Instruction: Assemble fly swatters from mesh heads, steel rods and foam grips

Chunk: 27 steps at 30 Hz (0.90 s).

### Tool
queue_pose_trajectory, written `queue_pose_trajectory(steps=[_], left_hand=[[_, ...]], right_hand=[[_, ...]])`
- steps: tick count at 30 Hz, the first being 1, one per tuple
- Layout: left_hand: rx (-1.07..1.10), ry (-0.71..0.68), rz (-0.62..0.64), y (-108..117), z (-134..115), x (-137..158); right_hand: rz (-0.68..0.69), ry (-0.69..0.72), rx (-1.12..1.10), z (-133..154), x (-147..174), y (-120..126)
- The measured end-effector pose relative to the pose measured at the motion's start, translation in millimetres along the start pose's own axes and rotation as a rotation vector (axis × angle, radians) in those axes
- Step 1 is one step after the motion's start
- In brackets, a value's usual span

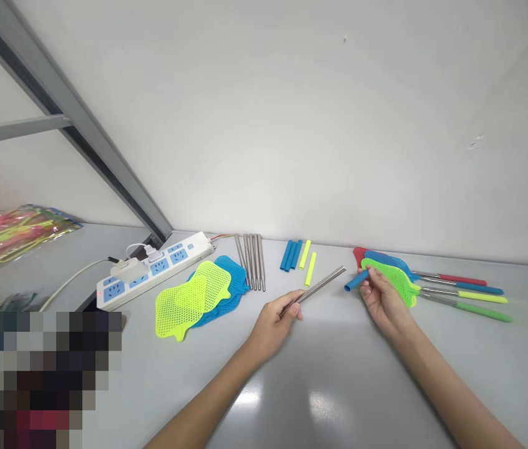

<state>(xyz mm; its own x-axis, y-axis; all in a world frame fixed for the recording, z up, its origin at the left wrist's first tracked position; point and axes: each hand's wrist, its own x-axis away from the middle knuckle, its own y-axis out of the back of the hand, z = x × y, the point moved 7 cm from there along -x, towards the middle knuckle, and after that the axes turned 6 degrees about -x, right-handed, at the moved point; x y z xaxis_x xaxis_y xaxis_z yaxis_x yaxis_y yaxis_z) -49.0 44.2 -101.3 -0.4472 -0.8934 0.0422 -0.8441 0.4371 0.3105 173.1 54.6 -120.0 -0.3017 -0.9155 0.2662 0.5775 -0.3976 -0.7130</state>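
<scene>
My left hand is closed around a thin metal rod, which slants up to the right. In my right hand a short blue tube is pinched, its open end toward the rod and a small gap between them. Behind my right hand lie several fly swatters with telescopic metal shafts, among them a green one. More blue tubes and two yellow tubes rest near the wall. Left of them are several metal rods in a row, beside yellow swatter heads and blue ones.
A white power strip with chargers plugged in sits to the left, a white cable running from it. A grey metal frame post rises behind. Plastic-bagged colourful items lie at far left. The wall borders the grey table.
</scene>
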Motion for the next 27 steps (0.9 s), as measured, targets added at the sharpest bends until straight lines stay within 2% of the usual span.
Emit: queue_pose_trajectory(steps=[2, 6, 8, 16, 21, 27], left_hand=[[-0.048, -0.009, -0.013, 1, -1, 1], [-0.119, -0.058, -0.035, 1, -4, 2], [-0.142, -0.086, -0.042, 1, -7, 2], [-0.373, -0.167, -0.043, 6, -18, 2], [-0.301, -0.188, -0.089, 11, -14, 0], [-0.305, -0.174, -0.080, 11, -13, -1]], right_hand=[[-0.006, 0.052, 0.020, -2, 3, 3], [-0.055, 0.338, 0.032, 11, 8, 7], [-0.084, 0.389, 0.023, 14, 8, 10], [-0.070, 0.296, 0.010, 12, 4, 14], [-0.080, 0.347, 0.029, 12, 6, 14], [-0.054, 0.311, 0.059, 10, 7, 10]])
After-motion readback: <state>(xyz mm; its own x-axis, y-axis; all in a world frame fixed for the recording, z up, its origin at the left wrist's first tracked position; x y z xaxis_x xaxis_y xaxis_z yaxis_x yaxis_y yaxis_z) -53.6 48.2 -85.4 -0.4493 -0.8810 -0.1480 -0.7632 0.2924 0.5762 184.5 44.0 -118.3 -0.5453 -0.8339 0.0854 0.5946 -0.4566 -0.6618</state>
